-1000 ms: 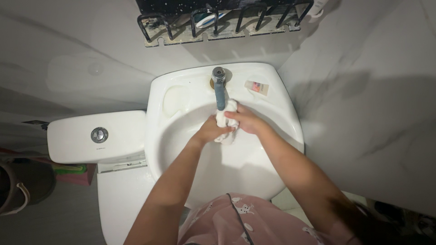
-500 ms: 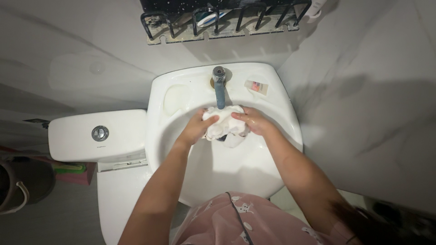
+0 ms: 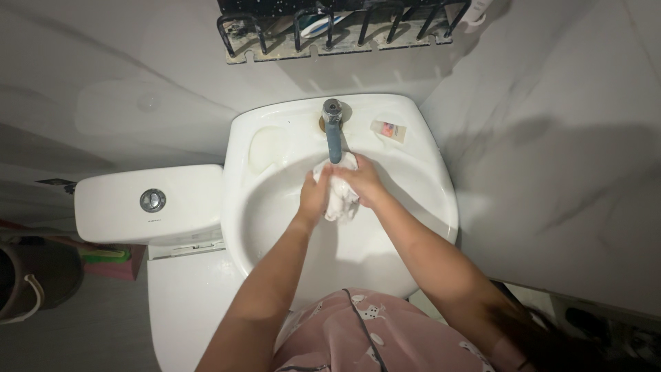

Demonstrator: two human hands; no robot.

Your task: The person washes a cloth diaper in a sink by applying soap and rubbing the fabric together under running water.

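Observation:
A white cloth (image 3: 339,196) is bunched between my two hands over the bowl of a white sink (image 3: 275,227), right under the grey tap (image 3: 334,131). My left hand (image 3: 314,196) grips the cloth from the left. My right hand (image 3: 359,182) closes on it from the right, fingers pressed against the left hand. Most of the cloth is hidden inside the hands; a lump sticks out at the top and bottom.
A small tube (image 3: 390,131) lies on the sink's back ledge at the right. A black wire rack (image 3: 337,31) hangs on the wall above. A white toilet tank (image 3: 148,203) stands left of the sink, a bucket (image 3: 27,282) at far left.
Half a second ago the hands were apart with the cloth spread between them; now they have come together and squeezed it into a tight bunch under the tap.

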